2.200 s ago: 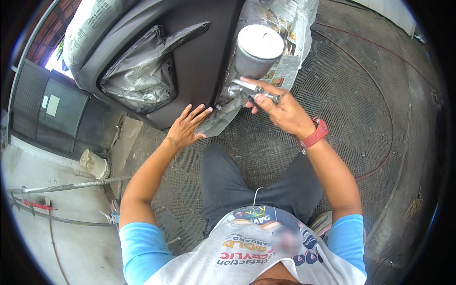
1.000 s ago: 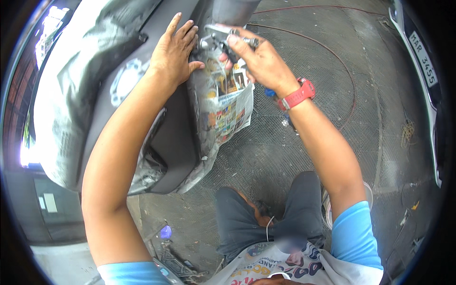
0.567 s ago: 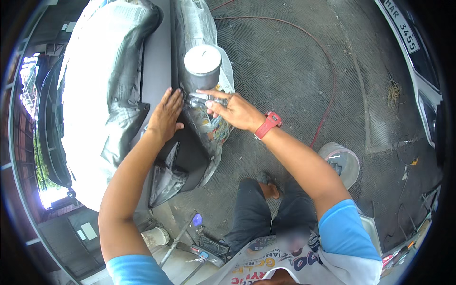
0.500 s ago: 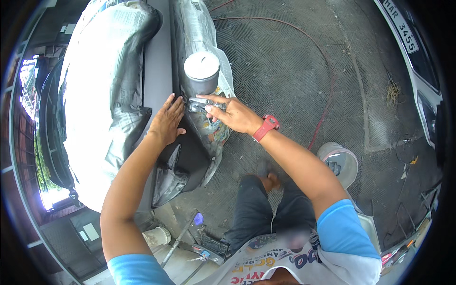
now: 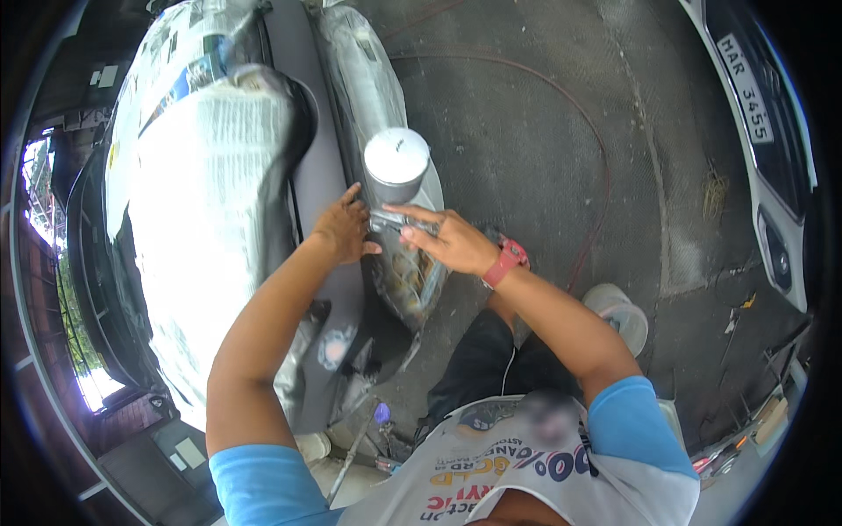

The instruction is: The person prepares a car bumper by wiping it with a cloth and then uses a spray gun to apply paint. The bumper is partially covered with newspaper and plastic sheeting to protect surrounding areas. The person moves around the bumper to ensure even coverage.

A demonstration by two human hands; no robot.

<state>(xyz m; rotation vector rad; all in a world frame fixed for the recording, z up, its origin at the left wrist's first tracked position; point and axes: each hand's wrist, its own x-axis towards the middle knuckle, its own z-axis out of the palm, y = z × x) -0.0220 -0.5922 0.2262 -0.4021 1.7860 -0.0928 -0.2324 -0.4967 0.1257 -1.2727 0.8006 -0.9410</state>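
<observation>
Grey car panel (image 5: pixel 320 167) under our left hand (image 5: pixel 344 230)
Its fingers (image 5: pixel 353 198) spread loosely; our right hand (image 5: pixel 456 243) grips a spray gun (image 5: pixel 386 221) just beside, beneath the white-lidded cup (image 5: pixel 396 168).

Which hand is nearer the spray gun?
Right: the right hand grips the spray gun. The left hand is just left of its head, by the dark panel; whether touching the gun is unclear.

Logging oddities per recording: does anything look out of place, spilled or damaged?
A pale, mottled patch on the grey panel, below the left hand in view, contrasts with the plain surface around it; I cannot tell whether it is damage.
</observation>
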